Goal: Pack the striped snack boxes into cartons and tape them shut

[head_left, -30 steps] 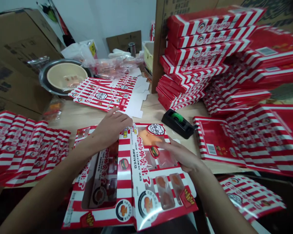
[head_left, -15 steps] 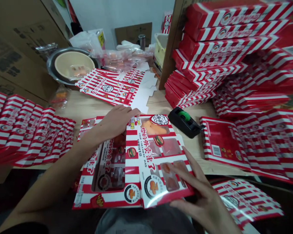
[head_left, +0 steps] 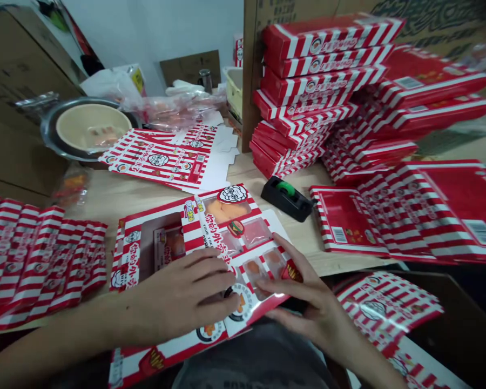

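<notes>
A red-and-white striped windowed box lies in front of me, tilted, with food-shaped pieces in clear-covered compartments. Beneath and left of it is another striped carton with a large cut-out window; a smaller printed panel shows inside. My left hand lies across the windowed box, fingers stretched and slightly apart on its lower left. At the box's right edge, my right hand grips it, fingers over the top and thumb below. Just beyond the box stands a black tape dispenser with a green core.
Flat striped cartons lie behind the box. Striped boxes are stacked at the right, and a row leans at the left. A beige bowl sits at the back left. More flat cartons lie at the lower right.
My left hand has moved from the box's top edge down onto its lower left part. The box has turned, its right side rising. My right hand stays on its right edge. The view has shifted right.
</notes>
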{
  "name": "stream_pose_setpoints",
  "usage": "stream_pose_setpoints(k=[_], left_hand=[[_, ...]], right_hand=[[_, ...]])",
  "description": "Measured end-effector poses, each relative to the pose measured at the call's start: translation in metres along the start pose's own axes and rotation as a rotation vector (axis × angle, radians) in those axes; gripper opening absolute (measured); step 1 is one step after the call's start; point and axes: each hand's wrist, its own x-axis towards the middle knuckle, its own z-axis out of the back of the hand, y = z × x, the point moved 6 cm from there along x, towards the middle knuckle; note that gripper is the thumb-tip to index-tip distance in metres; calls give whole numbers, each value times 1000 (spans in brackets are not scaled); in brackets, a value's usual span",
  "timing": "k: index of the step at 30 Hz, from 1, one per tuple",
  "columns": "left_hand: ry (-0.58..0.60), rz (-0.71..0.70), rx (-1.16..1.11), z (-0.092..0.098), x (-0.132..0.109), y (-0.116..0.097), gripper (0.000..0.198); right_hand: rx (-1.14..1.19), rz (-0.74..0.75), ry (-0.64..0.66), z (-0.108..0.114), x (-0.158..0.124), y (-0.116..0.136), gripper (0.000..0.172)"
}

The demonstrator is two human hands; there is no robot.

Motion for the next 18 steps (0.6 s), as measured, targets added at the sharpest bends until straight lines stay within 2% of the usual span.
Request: stream_pose_setpoints(k=[2,4,6,9,11,15,18], left_hand=[[33,-2,-84,-1,1,4,26],[116,53,-199,-3,2,8,30],[215,126,-307,-3,3,9,41],[289,153,-410,-1,2,8,56],[300,132,-444,0,1,7,59],[239,154,-433,-2,0,11,64],[209,150,-421,-2,0,11,60]], right_hand=[[-41,12,-1,-3,-3,3,37],[-113,15,9,-5,-7,6,38],[-202,16,36,-7,-11,9,39],[-311,18,52,-7,-12,16,37],[-355,18,64,-8,-10,20,34],[-386,-40,-11,-9,-2,22,34],[-372,-148,-47,-9,1,20,47]])
